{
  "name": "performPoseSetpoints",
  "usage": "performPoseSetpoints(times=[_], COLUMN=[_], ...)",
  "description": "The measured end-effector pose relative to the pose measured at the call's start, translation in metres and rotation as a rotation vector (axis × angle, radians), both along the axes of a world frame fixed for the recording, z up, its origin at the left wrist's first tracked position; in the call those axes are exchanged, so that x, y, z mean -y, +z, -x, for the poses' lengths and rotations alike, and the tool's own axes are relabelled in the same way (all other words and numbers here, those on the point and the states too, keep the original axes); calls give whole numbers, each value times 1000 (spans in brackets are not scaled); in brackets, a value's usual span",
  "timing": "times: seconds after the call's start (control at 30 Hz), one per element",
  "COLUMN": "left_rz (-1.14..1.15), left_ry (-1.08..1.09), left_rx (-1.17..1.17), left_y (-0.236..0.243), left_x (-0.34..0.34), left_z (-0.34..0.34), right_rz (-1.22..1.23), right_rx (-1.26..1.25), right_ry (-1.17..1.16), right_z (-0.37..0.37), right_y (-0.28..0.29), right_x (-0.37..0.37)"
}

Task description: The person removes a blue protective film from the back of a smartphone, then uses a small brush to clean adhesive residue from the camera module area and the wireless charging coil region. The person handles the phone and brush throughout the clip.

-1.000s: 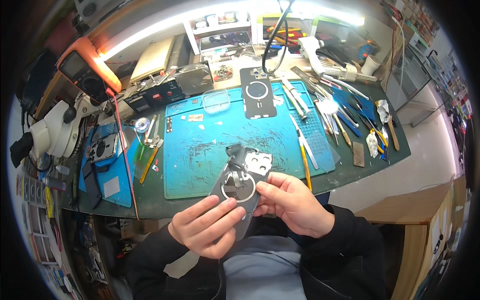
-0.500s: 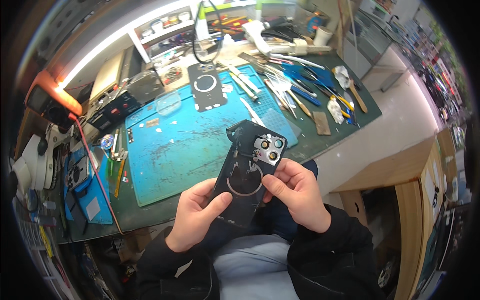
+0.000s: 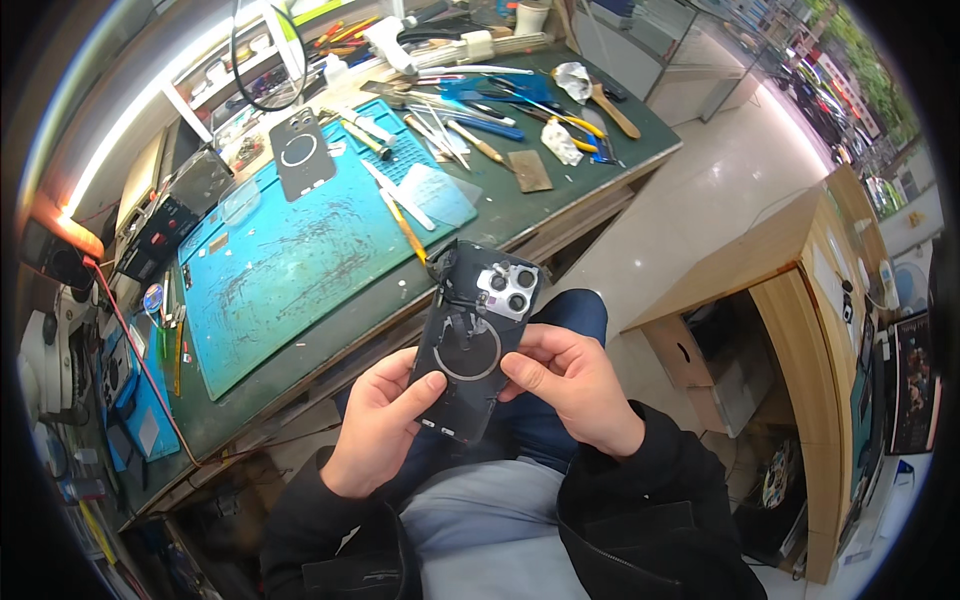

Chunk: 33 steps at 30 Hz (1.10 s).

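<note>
A black smartphone (image 3: 462,330), its back towards me, is held tilted above my lap. Near its upper right is a silver camera block with several lenses, and a pale ring marks the middle of the back. Some dark film or flap stands up at the upper left corner. My left hand (image 3: 385,410) is closed on the left edge, thumb on the back near the ring. On the opposite edge, my right hand (image 3: 570,385) grips it with the thumb beside the ring. The fingers beneath are partly hidden.
A blue work mat (image 3: 290,280) covers much of the green bench, bearing a dark phone back panel (image 3: 301,168). Tweezers, pliers, and a brush (image 3: 615,112) lie at the far right. An orange-cased meter (image 3: 62,240) stands left; a wooden desk (image 3: 730,255) stands right.
My view has turned rightward, so the bench appears farther left and more of the desk shows. Both hands keep their grip on the phone, which sits slightly farther left in the picture.
</note>
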<state>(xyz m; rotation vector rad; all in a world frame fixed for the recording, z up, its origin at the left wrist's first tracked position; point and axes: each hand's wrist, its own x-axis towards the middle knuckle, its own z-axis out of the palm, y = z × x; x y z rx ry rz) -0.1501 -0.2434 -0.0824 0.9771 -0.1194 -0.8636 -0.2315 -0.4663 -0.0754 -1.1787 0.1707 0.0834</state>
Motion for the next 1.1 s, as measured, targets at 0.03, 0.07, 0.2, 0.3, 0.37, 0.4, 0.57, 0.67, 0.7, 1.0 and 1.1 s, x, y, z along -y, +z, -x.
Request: performPoseSetpoints(times=[0.03,0.07,0.2,0.3,0.37,0.4,0.57,0.67,0.7,1.0,1.1], left_rz=[-8,-9,-26,-41,-55,-66,-157,-168,-182,-228,-230], left_ry=[-2,0,-5,-16,-27,-36,-44,8,9,62,67], left_rx=[-15,9,65,74,90,104,118,90,109,148,149], left_y=[3,3,0,-2,-2,-1,-8,-9,-10,-13,-14], left_x=[2,4,7,8,10,13,19,21,20,17,17], left_z=[3,5,12,14,13,10,7,10,10,13,12], right_rz=[26,49,88,146,161,169,277,234,196,422,473], right_rx=[0,3,44,41,8,-10,24,-33,-58,-42,-8], right_ry=[3,9,-52,-106,-41,-8,43,24,19,-35,-60], right_z=[5,8,14,15,16,17,15,12,11,4,4], right_y=[-2,-4,-7,-6,-5,-4,-2,-2,-2,-5,-4], right_x=[2,4,4,3,8,10,5,3,2,-7,-11])
